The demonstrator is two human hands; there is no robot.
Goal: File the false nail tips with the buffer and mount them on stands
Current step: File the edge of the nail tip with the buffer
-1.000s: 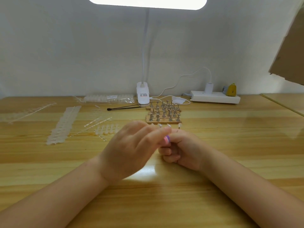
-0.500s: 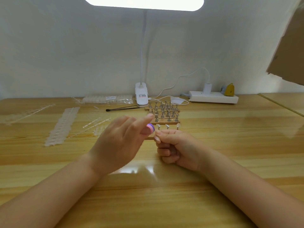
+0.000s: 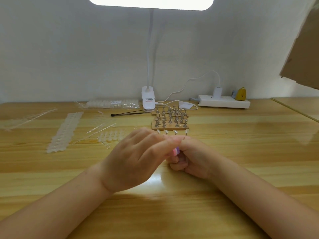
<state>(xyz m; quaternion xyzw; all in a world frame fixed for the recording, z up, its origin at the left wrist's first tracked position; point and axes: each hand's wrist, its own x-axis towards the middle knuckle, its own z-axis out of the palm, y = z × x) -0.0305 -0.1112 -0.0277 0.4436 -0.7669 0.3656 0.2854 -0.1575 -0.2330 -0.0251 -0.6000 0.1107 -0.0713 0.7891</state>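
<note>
Wooden table (image 3: 241,152): left hand (image 3: 134,163) pinches pink-purple buffer (image 3: 175,151); right hand (image 3: 193,157) fisted, contents hidden.

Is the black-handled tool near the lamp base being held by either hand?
No. The black-handled tool lies on the table by the lamp base, far from the left hand and right hand.

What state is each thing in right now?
Left hand: pinching the buffer.
Right hand: curled; the nail tip in it is hidden.
Buffer: pink-purple end showing between the hands.
Desk lamp: on.
Stand racks: metal stands bare; front row holds tips.
</note>
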